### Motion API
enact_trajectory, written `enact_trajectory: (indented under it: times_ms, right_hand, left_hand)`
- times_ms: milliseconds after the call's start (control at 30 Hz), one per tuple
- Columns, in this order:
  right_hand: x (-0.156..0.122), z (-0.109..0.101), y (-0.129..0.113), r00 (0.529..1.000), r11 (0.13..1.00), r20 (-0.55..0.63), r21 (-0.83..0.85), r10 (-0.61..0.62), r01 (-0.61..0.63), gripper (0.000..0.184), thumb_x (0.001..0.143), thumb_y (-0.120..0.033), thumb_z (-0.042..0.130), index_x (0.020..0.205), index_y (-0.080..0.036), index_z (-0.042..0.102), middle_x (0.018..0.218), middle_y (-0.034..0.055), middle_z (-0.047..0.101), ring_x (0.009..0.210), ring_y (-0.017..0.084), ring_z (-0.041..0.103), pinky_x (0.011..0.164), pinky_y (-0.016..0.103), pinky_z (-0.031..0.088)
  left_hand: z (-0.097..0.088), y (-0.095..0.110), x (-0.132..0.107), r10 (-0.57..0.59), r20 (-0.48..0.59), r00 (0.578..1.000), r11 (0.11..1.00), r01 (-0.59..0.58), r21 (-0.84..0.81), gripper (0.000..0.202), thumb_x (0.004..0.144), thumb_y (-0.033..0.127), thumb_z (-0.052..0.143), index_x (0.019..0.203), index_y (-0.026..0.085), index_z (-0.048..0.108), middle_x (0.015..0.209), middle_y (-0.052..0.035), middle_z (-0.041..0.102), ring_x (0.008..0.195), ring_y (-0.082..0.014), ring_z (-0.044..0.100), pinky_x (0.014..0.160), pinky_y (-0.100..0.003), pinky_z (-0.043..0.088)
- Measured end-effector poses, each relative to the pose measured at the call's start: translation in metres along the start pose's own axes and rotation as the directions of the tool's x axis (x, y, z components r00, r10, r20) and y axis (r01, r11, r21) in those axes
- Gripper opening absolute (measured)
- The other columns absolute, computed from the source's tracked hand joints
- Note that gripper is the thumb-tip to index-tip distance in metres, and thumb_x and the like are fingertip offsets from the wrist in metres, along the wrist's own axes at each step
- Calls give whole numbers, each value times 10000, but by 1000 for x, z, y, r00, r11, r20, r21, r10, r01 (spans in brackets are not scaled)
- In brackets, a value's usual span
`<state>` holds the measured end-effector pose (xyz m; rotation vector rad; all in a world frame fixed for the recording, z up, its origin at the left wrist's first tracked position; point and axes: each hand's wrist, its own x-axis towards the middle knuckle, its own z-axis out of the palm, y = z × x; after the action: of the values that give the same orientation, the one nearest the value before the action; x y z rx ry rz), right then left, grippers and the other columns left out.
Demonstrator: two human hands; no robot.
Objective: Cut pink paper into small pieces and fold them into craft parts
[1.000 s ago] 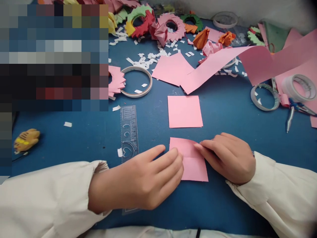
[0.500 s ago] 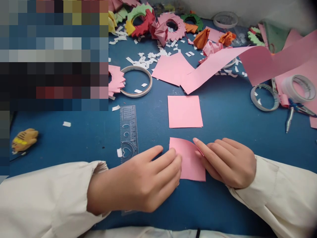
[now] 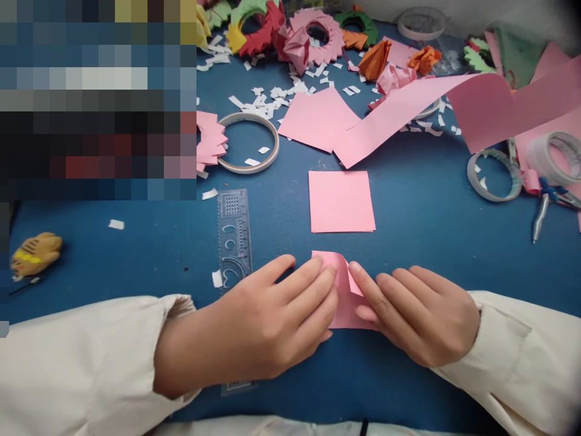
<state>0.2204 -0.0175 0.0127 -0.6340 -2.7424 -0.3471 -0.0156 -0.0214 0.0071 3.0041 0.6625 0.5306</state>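
A small square of pink paper [image 3: 347, 310] lies on the blue table between my hands, its upper right edge curled over to the left. My left hand [image 3: 267, 321] covers the left part of the sheet, fingertips holding it down. The lifted edge is pinched by my right hand [image 3: 422, 315], with the index finger along the curl and the thumb low on the right side. Just beyond lies a flat stack of pink squares [image 3: 342, 201]. A clear plastic ruler [image 3: 233, 236] runs partly under my left hand and forearm.
Rolls of tape [image 3: 249, 168] stand at left and right, with a compass [image 3: 540, 215] at the right. White scraps [image 3: 272, 103], long pink strips [image 3: 408, 109] and folded paper rings [image 3: 320, 36] spread across the back. A yellow-brown toy [image 3: 36, 254] lies far left.
My right hand has brought the lifted edge of the pink square further left, and the curl is now deeper. My left hand stays on the sheet. The view has shifted slightly.
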Motion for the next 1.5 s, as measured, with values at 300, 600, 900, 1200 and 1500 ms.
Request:
enact_trajectory:
  times_ms: [300, 600, 900, 1200, 1500]
  right_hand:
    - [-8, -1, -1, 999, 990, -19, 136, 48, -45, 275, 822, -153, 595, 1072, -38, 601, 760, 66, 610, 609, 128, 478, 531, 320, 340]
    - [-9, 0, 4, 997, 984, 72, 175, 22, -34, 282, 846, -115, 548, 1112, -26, 571, 833, 88, 638, 636, 131, 476, 534, 319, 324]
    - [-9, -2, 6, 991, 977, 130, 215, -12, -16, 281, 853, -105, 513, 1112, -3, 550, 884, 109, 632, 657, 143, 457, 529, 328, 309]
    - [-8, -1, 8, 993, 968, 120, 252, -22, -9, 280, 853, -72, 485, 1114, 8, 549, 886, 111, 636, 649, 145, 451, 523, 333, 299]
    - [-7, 5, 4, 992, 971, -31, 215, 119, -109, 212, 806, -74, 611, 1016, -46, 589, 689, 40, 592, 602, 122, 462, 527, 310, 331]
  left_hand:
    - [-3, -2, 0, 17, 60, 998, 1000, -17, 0, 334, 920, 263, 489, 1176, 67, 577, 1251, -151, 591, 1158, -313, 543, 830, -430, 474]
    - [-2, 0, -1, 8, 35, 999, 1000, -8, -2, 325, 911, 239, 510, 1175, 60, 574, 1220, -144, 613, 1143, -320, 551, 842, -443, 476]
    - [-1, -1, -1, -2, 60, 998, 1000, 2, -3, 391, 906, 218, 517, 1244, 20, 515, 1253, -135, 594, 1163, -312, 524, 847, -437, 449]
    - [-2, -2, -1, 13, 121, 993, 1000, -15, 14, 363, 924, 225, 462, 1259, 96, 521, 1284, -102, 566, 1171, -299, 503, 841, -429, 406]
    - [-2, -2, 0, -21, 119, 993, 1000, 22, -10, 382, 917, 207, 462, 1281, 99, 508, 1267, -85, 577, 1144, -290, 515, 823, -426, 397]
